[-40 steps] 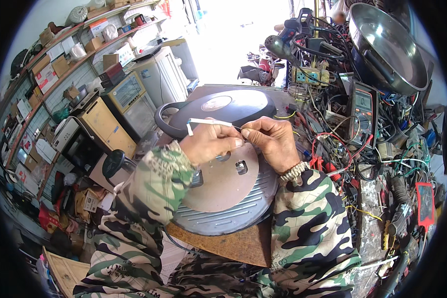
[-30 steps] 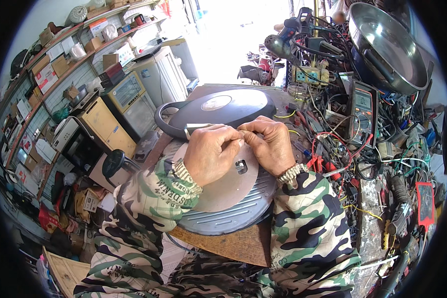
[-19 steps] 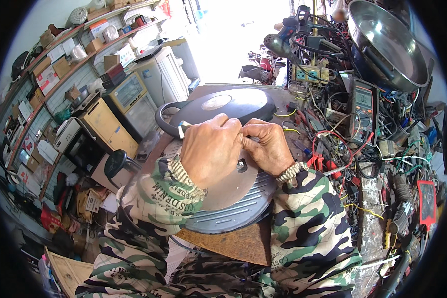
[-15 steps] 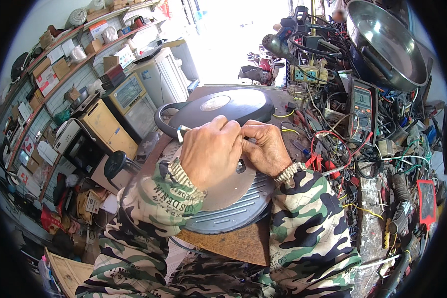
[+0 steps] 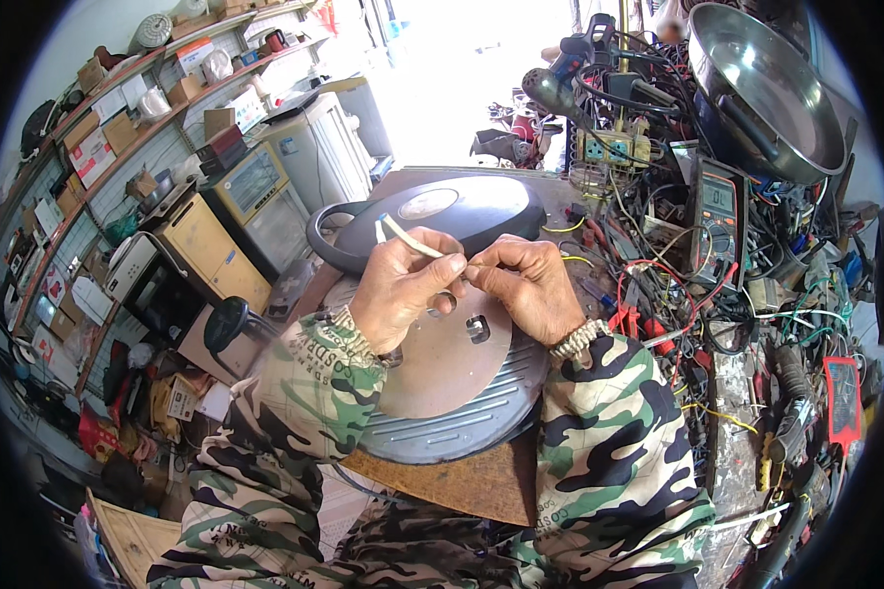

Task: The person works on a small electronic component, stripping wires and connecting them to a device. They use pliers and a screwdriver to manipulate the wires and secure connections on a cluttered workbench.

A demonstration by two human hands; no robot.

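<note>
My left hand (image 5: pixel 408 290) is closed on a thin white sleeved strip (image 5: pixel 405 234), its bent end rising above the fingers. My right hand (image 5: pixel 525 290) meets it fingertip to fingertip, pinching the strip's thin far end, which is mostly hidden. Below both hands lies a flat beige disc (image 5: pixel 442 378) with cut-out holes, on a grey ridged round appliance part (image 5: pixel 462 437). Just beyond my fingers sits a dark oval lid (image 5: pixel 491 206) with a handle and a silver plate.
A dense pile of wires and tools fills the right, with a multimeter (image 5: pixel 717 201), red probes (image 5: pixel 653 334) and a steel pan (image 5: pixel 771 93). Shelves of boxes (image 5: pixel 98 157) and cabinets (image 5: pixel 211 255) line the left. A bright opening is ahead. Worn wooden board (image 5: pixel 432 491) shows nearest me.
My left hand has rolled from back-up to thumb-side up, showing more of the white strip and the disc's holes. My right hand stays pinched, moving only slightly.
</note>
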